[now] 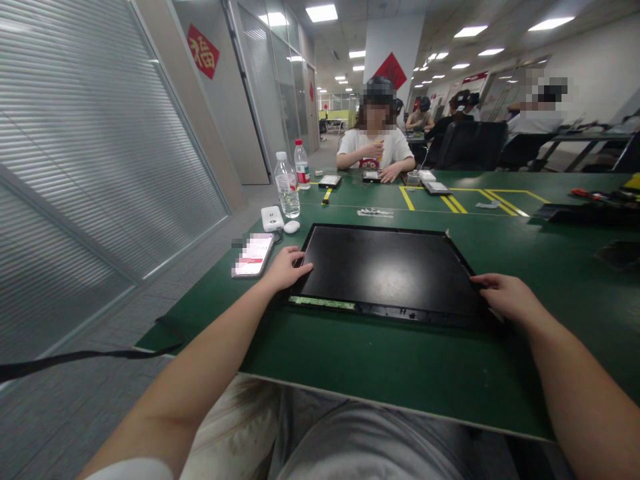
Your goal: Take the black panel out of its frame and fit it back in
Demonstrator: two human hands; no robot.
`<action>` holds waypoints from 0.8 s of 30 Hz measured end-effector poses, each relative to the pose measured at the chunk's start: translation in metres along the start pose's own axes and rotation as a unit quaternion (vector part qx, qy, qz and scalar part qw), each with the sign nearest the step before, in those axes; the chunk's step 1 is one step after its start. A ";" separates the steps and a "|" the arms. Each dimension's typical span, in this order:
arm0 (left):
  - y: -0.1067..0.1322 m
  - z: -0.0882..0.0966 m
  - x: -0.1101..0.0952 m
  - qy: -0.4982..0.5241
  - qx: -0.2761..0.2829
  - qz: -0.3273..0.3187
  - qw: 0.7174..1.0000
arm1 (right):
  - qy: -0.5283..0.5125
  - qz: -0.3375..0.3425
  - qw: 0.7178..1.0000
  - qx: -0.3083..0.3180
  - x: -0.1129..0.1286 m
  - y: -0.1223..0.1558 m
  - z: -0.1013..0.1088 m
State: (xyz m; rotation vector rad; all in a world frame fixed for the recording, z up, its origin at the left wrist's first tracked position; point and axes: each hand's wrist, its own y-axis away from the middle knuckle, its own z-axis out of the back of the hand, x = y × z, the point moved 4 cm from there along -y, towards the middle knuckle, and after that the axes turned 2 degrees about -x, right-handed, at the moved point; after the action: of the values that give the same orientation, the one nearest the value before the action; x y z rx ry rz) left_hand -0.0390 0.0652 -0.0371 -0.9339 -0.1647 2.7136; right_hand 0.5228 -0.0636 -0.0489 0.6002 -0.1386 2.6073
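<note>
A black flat display panel (385, 267) lies on the green table in front of me, with a thin black frame around it and a strip of green circuit board (323, 303) along its near left edge. My left hand (287, 269) grips the panel's left edge, thumb over the top of the frame. On the opposite side, my right hand (507, 299) is closed on the right edge, its fingertips at the frame. The undersides of both grips are hidden.
Left of the panel are a lit phone (254, 255), a white charger (272, 219) and a water bottle (287, 187). Small metal pieces (375, 213) lie behind it. Across the green table (380, 360) sits a co-worker (376, 147) near several hard drives. Red-handled tools (590, 194) lie far right.
</note>
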 end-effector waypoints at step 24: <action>-0.002 -0.001 0.003 0.027 -0.001 0.008 1.000 | -0.067 -0.051 0.996 0.025 -0.002 0.001 -0.001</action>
State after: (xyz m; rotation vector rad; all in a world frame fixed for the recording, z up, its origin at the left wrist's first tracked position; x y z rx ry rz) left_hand -0.0398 0.0683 -0.0394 -1.0131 -0.1502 2.7001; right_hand 0.5235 -0.0654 -0.0506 0.7788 -0.0841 2.4793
